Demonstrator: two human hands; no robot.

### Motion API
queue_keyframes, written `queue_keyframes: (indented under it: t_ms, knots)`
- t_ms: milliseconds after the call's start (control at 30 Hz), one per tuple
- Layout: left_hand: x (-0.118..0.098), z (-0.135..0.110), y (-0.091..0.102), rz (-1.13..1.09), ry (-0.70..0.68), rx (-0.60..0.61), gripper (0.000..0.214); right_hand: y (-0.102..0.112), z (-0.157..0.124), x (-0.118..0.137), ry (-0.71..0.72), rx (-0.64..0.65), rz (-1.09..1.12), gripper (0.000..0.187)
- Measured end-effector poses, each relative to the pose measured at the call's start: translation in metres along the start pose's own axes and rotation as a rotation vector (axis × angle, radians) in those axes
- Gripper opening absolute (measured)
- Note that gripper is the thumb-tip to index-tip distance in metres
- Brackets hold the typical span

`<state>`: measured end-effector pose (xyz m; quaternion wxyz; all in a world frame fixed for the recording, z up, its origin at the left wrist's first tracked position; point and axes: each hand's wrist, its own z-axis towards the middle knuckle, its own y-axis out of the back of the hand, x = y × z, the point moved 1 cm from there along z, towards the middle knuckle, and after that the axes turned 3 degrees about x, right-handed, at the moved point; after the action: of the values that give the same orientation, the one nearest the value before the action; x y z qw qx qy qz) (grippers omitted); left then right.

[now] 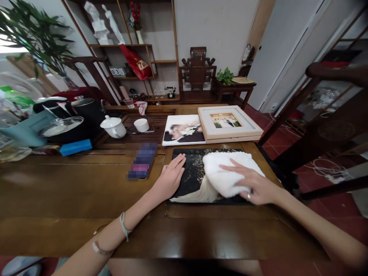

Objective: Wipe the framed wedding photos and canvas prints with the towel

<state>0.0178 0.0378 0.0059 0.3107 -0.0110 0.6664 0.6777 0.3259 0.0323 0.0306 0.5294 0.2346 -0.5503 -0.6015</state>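
Note:
A dark photo print (193,172) lies flat on the wooden table (71,184) in front of me. My left hand (170,177) rests flat on the print's left edge, fingers stretched out. My right hand (253,184) presses a folded white cloth (227,170) down on the right half of the print, fingers spread over the cloth. A ring shows on that hand.
Behind the print lie another photo print (184,129) and a pale wooden picture frame (230,123). A phone (142,161) sits left of the print. A white teapot (113,126), a cup (141,124), pots and a blue box (76,147) stand further left. Dark chair rails (330,126) are on the right.

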Motion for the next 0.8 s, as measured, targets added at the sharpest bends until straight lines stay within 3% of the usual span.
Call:
queue_keyframes:
  t_ms: [100, 200, 300, 467, 567, 633, 700, 800]
  knots:
    - [0.0, 0.0, 0.0, 0.011, -0.018, 0.007, 0.044, -0.006, -0.002, 0.04, 0.084, 0.135, 0.034, 0.025]
    - [0.001, 0.0, 0.001, 0.014, -0.027, 0.016, 0.044, -0.01, 0.006, 0.056, 0.155, 0.205, 0.054, 0.023]
    - [0.002, 0.0, 0.001, 0.015, -0.032, 0.006, 0.044, -0.008, 0.015, 0.036, 0.102, 0.152, 0.034, 0.023]
    - [0.003, -0.002, 0.002, 0.023, -0.036, -0.018, 0.044, 0.002, 0.013, -0.03, -0.063, -0.059, -0.072, 0.024]
    - [0.002, -0.002, 0.002, 0.023, -0.027, -0.027, 0.044, 0.003, 0.007, -0.045, -0.138, -0.116, -0.112, 0.028]
    - [0.001, -0.001, 0.002, 0.024, -0.013, -0.019, 0.044, -0.002, 0.008, -0.034, -0.178, -0.131, -0.159, 0.03]
    - [0.001, -0.001, 0.002, 0.024, -0.002, -0.007, 0.044, -0.01, 0.013, -0.007, -0.197, -0.103, -0.203, 0.033]
    - [0.002, 0.0, 0.002, 0.017, -0.011, -0.001, 0.045, -0.024, 0.029, 0.044, -0.121, 0.051, -0.181, 0.034]
